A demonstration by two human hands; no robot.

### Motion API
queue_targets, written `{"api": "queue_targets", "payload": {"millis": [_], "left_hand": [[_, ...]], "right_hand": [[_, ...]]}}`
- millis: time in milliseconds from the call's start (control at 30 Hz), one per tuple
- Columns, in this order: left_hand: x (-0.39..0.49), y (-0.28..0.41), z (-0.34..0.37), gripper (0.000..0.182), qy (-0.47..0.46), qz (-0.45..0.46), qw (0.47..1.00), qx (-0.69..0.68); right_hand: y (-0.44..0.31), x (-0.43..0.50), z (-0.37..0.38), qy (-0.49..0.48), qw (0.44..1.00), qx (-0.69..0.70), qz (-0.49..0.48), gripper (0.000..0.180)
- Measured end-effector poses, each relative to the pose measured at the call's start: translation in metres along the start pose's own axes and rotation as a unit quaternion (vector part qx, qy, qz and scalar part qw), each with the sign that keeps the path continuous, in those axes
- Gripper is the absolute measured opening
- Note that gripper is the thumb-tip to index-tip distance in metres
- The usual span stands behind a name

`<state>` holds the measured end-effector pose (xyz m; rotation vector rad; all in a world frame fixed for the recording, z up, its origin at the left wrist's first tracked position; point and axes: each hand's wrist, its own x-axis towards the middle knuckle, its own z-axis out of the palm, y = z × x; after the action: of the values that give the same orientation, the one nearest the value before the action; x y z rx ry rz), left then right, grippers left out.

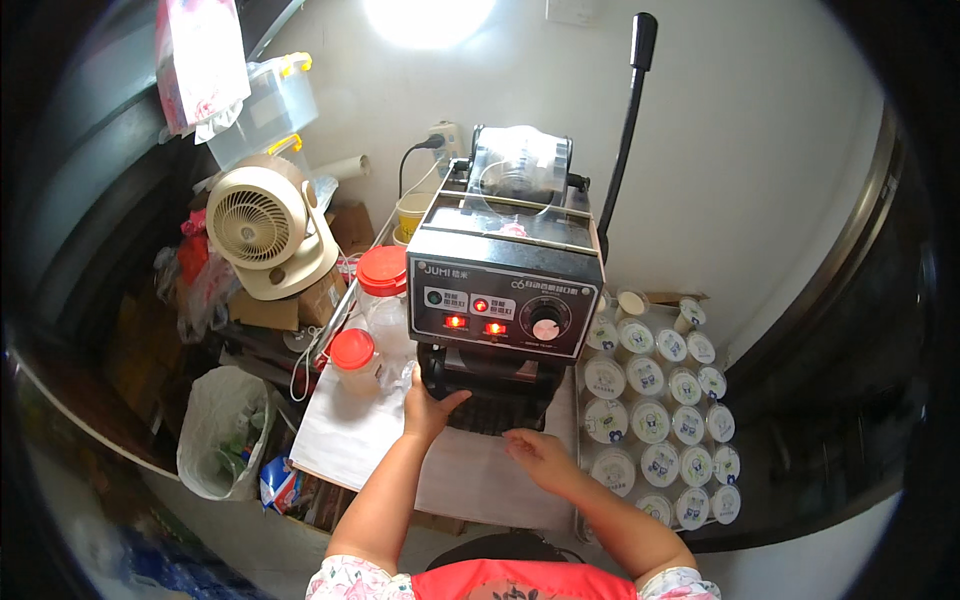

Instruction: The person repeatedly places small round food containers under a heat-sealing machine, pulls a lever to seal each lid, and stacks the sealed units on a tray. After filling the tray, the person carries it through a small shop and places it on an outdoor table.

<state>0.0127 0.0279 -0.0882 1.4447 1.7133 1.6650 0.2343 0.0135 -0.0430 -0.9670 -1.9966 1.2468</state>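
Note:
A black cup sealing machine with a control panel, lit red switches and a round dial stands before me. My left hand is at the lower left side of its opening, thumb spread towards the black tray area; whether it grips anything is unclear. My right hand is just below the machine's front right edge, fingers partly curled, and its grasp cannot be made out. A roll of clear sealing film sits on top. The machine's long black lever stands raised at its right. Several sealed plastic cups with printed lids fill a tray on the right.
Left of the machine stand a small jar with a red lid and a larger red-lidded jar. Farther left are a beige fan on boxes and a lined bin. A power strip is against the wall.

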Motion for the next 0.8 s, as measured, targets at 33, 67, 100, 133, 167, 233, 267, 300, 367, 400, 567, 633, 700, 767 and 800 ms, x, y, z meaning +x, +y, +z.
{"api": "queue_targets", "payload": {"millis": [33, 67, 100, 133, 167, 233, 267, 300, 367, 400, 567, 633, 700, 767, 800], "left_hand": [[0.000, 0.001, 0.000, 0.074, 0.000, -0.019, 1.000, 0.016], [0.001, 0.001, -0.001, 0.074, -0.001, -0.029, 0.999, 0.025], [0.001, 0.002, -0.001, 0.075, 0.001, -0.033, 0.999, 0.029], [0.001, 0.001, -0.001, 0.075, -0.003, -0.045, 0.998, 0.036], [0.001, 0.001, -0.001, 0.075, -0.003, -0.051, 0.998, 0.038], [0.001, 0.000, -0.001, 0.076, -0.005, -0.057, 0.998, 0.037], [0.001, 0.000, -0.001, 0.076, -0.006, -0.057, 0.998, 0.034], [0.001, -0.001, -0.002, 0.076, -0.007, -0.058, 0.998, 0.032], [0.001, -0.001, -0.002, 0.077, -0.015, -0.047, 0.998, 0.031], [0.002, -0.001, -0.003, 0.077, -0.015, -0.033, 0.999, 0.023], [0.003, 0.002, -0.005, 0.078, -0.020, -0.052, 0.998, 0.028], [0.003, 0.003, -0.005, 0.078, -0.025, -0.057, 0.998, 0.030], [0.003, 0.005, -0.006, 0.078, -0.028, -0.055, 0.998, 0.032], [0.002, 0.007, -0.006, 0.079, -0.022, -0.051, 0.998, 0.042], [0.002, 0.008, -0.006, 0.079, -0.019, -0.046, 0.998, 0.047]], "right_hand": [[0.012, 0.003, 0.010, -0.003, 0.982, 0.113, 0.150, 0.024], [0.021, 0.008, 0.014, 0.016, 0.965, 0.203, 0.164, 0.026], [0.029, 0.017, 0.016, 0.038, 0.931, 0.288, 0.220, 0.028], [0.033, 0.023, 0.019, 0.060, 0.891, 0.372, 0.253, 0.030], [0.036, 0.027, 0.021, 0.073, 0.865, 0.423, 0.260, 0.029], [0.037, 0.037, 0.024, 0.100, 0.814, 0.523, 0.232, 0.026], [0.036, 0.041, 0.025, 0.111, 0.804, 0.538, 0.227, 0.024], [0.034, 0.044, 0.027, 0.122, 0.794, 0.553, 0.221, 0.023], [0.031, 0.049, 0.031, 0.137, 0.785, 0.564, 0.217, 0.023], [0.030, 0.051, 0.033, 0.140, 0.787, 0.560, 0.218, 0.024], [0.031, 0.055, 0.036, 0.159, 0.808, 0.521, 0.223, 0.028], [0.033, 0.055, 0.034, 0.153, 0.817, 0.512, 0.217, 0.028], [0.034, 0.055, 0.033, 0.145, 0.824, 0.506, 0.209, 0.027], [0.034, 0.055, 0.033, 0.144, 0.829, 0.499, 0.207, 0.026], [0.034, 0.055, 0.033, 0.147, 0.830, 0.495, 0.210, 0.026]]}}
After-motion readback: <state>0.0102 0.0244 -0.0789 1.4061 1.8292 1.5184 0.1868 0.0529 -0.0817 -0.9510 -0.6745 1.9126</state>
